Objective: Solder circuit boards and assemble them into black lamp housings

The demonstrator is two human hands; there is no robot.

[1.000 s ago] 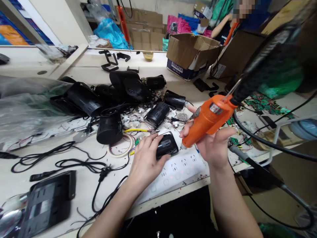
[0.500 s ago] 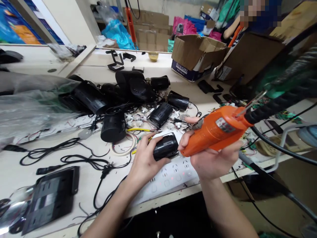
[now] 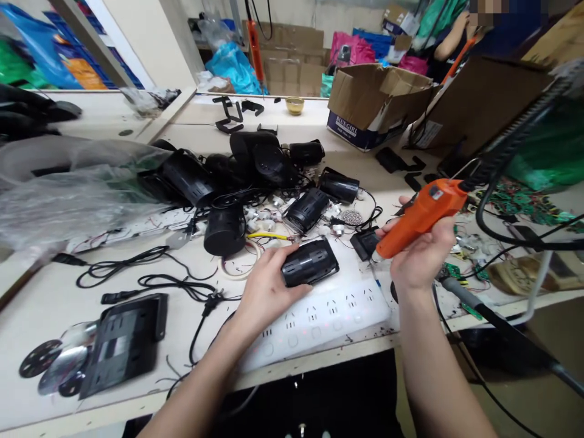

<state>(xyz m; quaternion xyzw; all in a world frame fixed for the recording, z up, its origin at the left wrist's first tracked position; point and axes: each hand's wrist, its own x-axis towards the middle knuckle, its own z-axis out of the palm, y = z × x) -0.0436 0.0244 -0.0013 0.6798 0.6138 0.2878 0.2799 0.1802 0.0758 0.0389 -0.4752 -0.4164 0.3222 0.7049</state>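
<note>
My left hand is wrapped round the near end of a black slotted plastic housing, which lies on its side behind the white power strip. In my right hand is an orange electric screwdriver, its tip pointing down and left. The tool stands apart from the housing, to its right. Close to its tip lies a small black part. A cable runs from the screwdriver's back end to the upper right.
More black housings and small white parts lie behind my hands. Black cords and a black panel are at the left. Green circuit boards lie at the right, and an open carton stands behind. A co-worker's arm shows beyond.
My right hand has drawn the screwdriver away from the housing's end, to the right. My left hand keeps hold of the housing. The whole view has shifted somewhat.
</note>
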